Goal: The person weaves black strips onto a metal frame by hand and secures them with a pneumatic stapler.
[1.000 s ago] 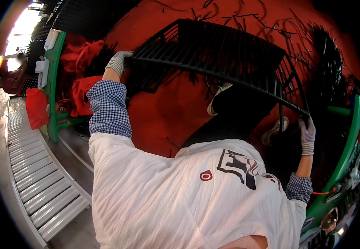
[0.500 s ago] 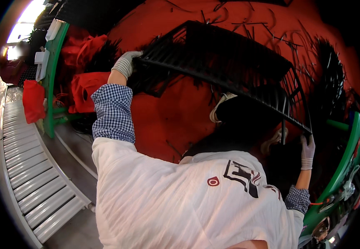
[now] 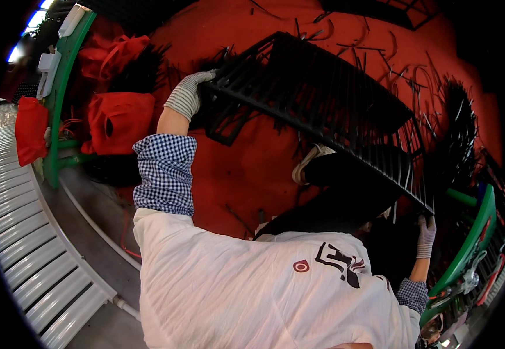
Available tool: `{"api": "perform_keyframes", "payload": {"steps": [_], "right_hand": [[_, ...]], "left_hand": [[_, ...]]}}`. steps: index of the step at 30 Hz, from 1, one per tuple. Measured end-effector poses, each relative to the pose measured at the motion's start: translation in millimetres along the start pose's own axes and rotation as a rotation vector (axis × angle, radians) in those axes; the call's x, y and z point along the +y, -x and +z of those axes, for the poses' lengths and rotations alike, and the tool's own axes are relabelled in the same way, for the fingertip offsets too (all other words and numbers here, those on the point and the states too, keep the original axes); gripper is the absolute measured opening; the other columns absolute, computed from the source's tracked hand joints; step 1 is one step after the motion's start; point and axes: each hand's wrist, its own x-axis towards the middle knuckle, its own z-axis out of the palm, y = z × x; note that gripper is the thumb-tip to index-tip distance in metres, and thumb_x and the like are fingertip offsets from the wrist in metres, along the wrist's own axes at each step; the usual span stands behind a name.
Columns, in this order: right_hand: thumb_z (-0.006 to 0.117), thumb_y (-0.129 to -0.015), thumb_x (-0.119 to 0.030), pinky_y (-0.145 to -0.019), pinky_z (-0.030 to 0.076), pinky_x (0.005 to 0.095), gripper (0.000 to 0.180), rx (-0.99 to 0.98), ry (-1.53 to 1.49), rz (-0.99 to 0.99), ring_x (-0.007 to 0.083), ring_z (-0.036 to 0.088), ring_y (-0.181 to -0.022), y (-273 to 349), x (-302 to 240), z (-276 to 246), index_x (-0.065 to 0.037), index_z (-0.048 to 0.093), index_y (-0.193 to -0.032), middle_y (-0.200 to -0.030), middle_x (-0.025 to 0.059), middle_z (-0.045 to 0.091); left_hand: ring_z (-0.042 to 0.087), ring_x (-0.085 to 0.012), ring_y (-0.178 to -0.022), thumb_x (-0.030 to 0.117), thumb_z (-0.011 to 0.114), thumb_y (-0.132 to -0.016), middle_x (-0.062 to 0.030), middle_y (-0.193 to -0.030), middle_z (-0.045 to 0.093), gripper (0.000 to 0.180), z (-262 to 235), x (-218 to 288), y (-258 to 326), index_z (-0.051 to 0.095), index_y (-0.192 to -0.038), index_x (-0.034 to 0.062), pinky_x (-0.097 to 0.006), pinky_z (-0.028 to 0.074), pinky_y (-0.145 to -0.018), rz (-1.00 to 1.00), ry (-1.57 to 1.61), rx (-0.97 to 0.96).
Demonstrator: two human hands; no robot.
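A large black slatted frame [image 3: 322, 119], partly wound with dark strips, is held tilted in front of me over a red floor covering [image 3: 223, 192]. My left hand [image 3: 187, 95], in a striped grey-white glove, is closed round the frame's left corner; its fingertips are partly hidden. At the opposite end, my right hand [image 3: 426, 235], in a similar glove, grips the near right corner from below. The frame's long near rail runs slanting between the two hands. My legs, in dark trousers, are partly under the frame, and one pale shoe [image 3: 306, 164] shows beneath it.
Loose black strips [image 3: 418, 87] lie scattered beyond the frame, with a thick bundle [image 3: 460, 125] at right. Red bags [image 3: 121, 119] lie at left beside a green post [image 3: 60, 99]. A roller conveyor [image 3: 43, 256] curves along the left; another green bar [image 3: 467, 250] stands at right.
The frame and both hands sit slightly lower in the picture, the frame's left end also a little further right. My view has shifted a little. Both hands keep their hold.
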Motion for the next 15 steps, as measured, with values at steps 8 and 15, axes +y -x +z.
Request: {"api": "perform_keyframes", "payload": {"steps": [8, 15], "right_hand": [[0.064, -0.1, -0.013, -0.071, 0.047, 0.0227, 0.028, 0.019, -0.011, 0.024, 0.0073, 0.058, -0.086, 2.8, -13.7, 4.5, -0.004, 0.063, -0.126, -0.104, -0.0001, 0.067], [0.064, -0.099, -0.013, -0.071, 0.048, 0.0224, 0.029, 0.04, -0.029, 0.029, 0.0075, 0.059, -0.085, 2.0, -17.5, 11.5, -0.005, 0.063, -0.127, -0.105, 0.0, 0.067]], "left_hand": [[0.069, -0.0244, -0.1, 0.008, 0.058, -0.093, -0.0127, -0.117, 0.072, 0.038, 1.0, -3.5, -12.3, 0.065, -0.13, 0.0024, -0.032, 0.055, -0.088, 0.056, -0.051, -0.045], [0.063, -0.0255, -0.116, 0.006, 0.057, -0.093, -0.0128, -0.127, 0.068, 0.04, 5.7, 0.4, -10.8, 0.063, -0.133, -0.0004, -0.033, 0.046, -0.106, 0.226, -0.478, 0.058]]}}
